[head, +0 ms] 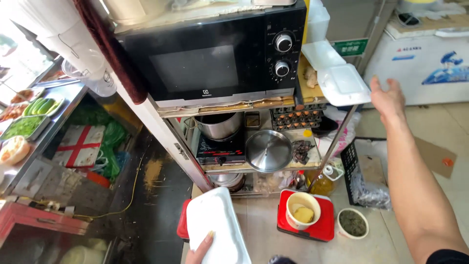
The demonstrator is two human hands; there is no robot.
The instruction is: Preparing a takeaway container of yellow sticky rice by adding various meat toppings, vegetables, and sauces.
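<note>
A: Holding what?
B: Left hand point(199, 254) grips a closed white foam box point(216, 229), near left. Right hand point(387, 99), fingers spread and empty, reaches toward foam lids point(337, 78) beside the microwave point(215, 54).

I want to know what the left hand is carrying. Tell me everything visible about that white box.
The white foam box is a shut, flat clamshell container with rounded corners and a smooth matte lid. It sits low in the view, tilted, long side running away from the camera. The left hand grips its near edge, thumb on top. It partly covers a red tray.
</note>
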